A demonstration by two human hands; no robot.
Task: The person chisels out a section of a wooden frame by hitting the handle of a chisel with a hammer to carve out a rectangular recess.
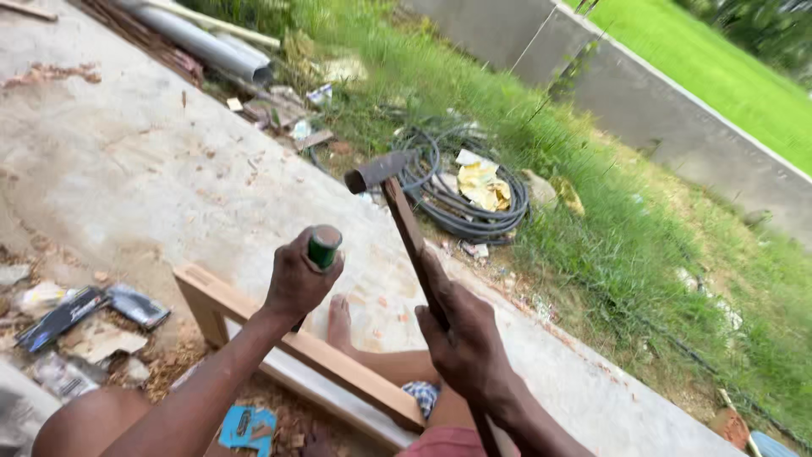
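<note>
Hammer raised over chisel and wood frame, concrete slab outdoors.

Right hand [468, 338]: fingers clamped around the wooden handle of a hammer [397, 211], metal head up and tilted left, above the slab [152, 169]. Left hand [298, 278]: fingers closed tight on a green-handled chisel [323, 246], held upright; its lower end is hidden behind the hand. Below both hands lies a wood frame [338, 360], a bare foot [339, 322] just beyond it. Coiled black cable [474, 211] sits in the grass to the right; scraps and wrappers litter the left side.
</note>
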